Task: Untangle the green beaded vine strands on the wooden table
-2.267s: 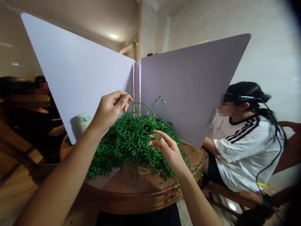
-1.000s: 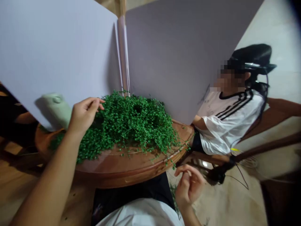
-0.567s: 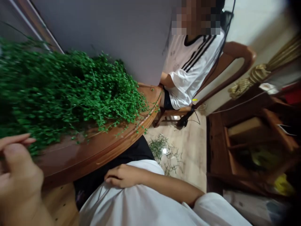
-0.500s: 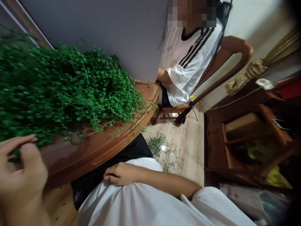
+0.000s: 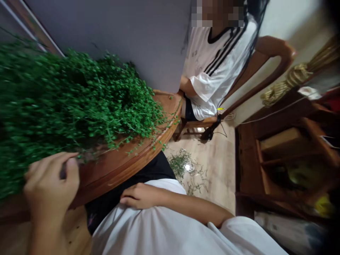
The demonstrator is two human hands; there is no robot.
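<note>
A large heap of green leafy stems with small round green heads [image 5: 101, 102] covers much of the wooden table [image 5: 111, 170]. My left hand [image 5: 51, 177] is over the table's near edge at the left, beside the heap's front. Its thumb and forefinger are apart, and I see nothing between them; the other fingers are partly hidden behind the hand. Across my lap lies my right forearm, and my right hand [image 5: 135, 195] rests on my white shirt and dark trousers, fingers loosely laid out, holding nothing.
Beyond the table's end a person in a white shirt [image 5: 212, 71] sits on a wooden chair [image 5: 281, 53]. Thin cut stems [image 5: 186, 166] lie scattered on the floor. At the right stands a wooden shelf unit [image 5: 247, 163]; a grey panel [image 5: 119, 42] rises behind the heap.
My left hand has moved right along the table edge, and its thumb and forefinger have parted. My right hand still rests on my lap. The view has shifted slightly.
</note>
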